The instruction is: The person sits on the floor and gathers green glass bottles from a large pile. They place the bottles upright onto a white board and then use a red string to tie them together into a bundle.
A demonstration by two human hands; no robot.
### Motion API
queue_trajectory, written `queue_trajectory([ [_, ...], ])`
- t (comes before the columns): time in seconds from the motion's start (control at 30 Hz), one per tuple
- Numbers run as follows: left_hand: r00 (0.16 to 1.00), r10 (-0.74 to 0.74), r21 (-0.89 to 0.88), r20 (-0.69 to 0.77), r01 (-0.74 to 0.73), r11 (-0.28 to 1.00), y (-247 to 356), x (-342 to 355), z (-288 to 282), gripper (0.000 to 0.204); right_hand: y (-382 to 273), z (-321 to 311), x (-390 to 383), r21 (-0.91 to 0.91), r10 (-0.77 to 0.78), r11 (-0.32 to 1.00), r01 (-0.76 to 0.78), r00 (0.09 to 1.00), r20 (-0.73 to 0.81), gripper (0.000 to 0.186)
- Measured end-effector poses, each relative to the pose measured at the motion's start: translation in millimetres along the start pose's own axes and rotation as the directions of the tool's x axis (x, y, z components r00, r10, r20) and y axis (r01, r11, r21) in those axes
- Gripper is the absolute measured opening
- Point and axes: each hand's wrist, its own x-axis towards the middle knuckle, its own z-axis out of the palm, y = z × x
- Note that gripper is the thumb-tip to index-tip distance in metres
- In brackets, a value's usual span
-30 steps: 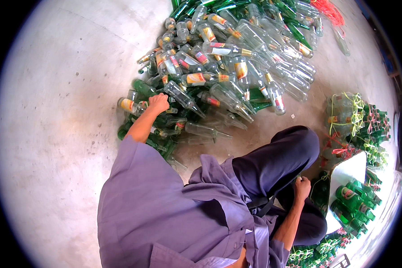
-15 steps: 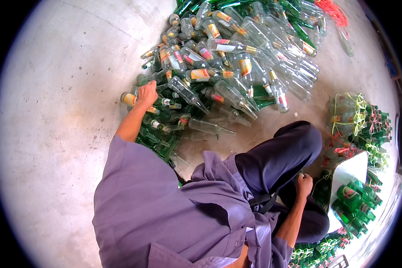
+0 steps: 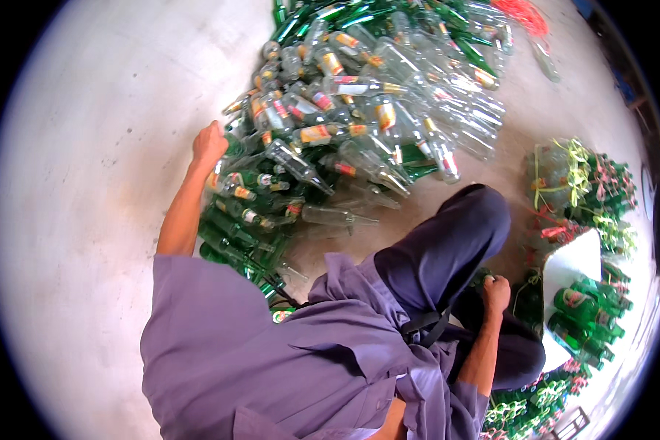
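Note:
My left hand (image 3: 210,144) is closed at the left edge of a heap of glass bottles (image 3: 345,89). Right beside its fingers lies the end of a green bottle (image 3: 234,145); whatever the fingers grip is hidden. Below my left forearm are more green bottles (image 3: 231,240), lying on their sides. My right hand (image 3: 496,292) is closed beside my bent leg. Greenish glass of a bottle (image 3: 482,277) shows at its fingers, and most of that bottle is out of sight.
Tied bundles of bottles (image 3: 554,176) stand at the right, bound with yellow and red string. Several green bottles (image 3: 587,312) lie by a white board (image 3: 565,264). Red string (image 3: 522,16) lies at the far right. Pale concrete floor (image 3: 88,183) extends on the left.
My left hand has moved left and slightly up, to the outer edge of the heap. The right hand stays closed by my leg. The whole view has shifted a little.

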Motion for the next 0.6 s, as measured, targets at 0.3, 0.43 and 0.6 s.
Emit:
queue_trajectory([
  [0.3, 0.898, 0.355, -0.168, -0.261, -0.405, 0.899, 154.9, -10.0, -90.8, 0.011, 4.2, 6.5, -6.1, -0.021, 0.015, 1.0, -0.018, 0.992, -0.126, 0.029],
  [0.43, 0.921, 0.347, -0.359, -0.175, -0.388, 0.849, 201.8, -6.6, -122.9, 0.01, 9.8, 10.6, -14.2, 0.01, -0.002, 1.0, 0.003, 0.984, -0.18, 0.029],
  [0.6, 0.836, 0.492, -0.433, -0.243, -0.547, 0.716, 241.5, -13.2, -128.0, 0.009, 5.8, 4.9, -23.8, 0.048, 0.037, 0.998, -0.031, 0.991, -0.131, 0.028],
])
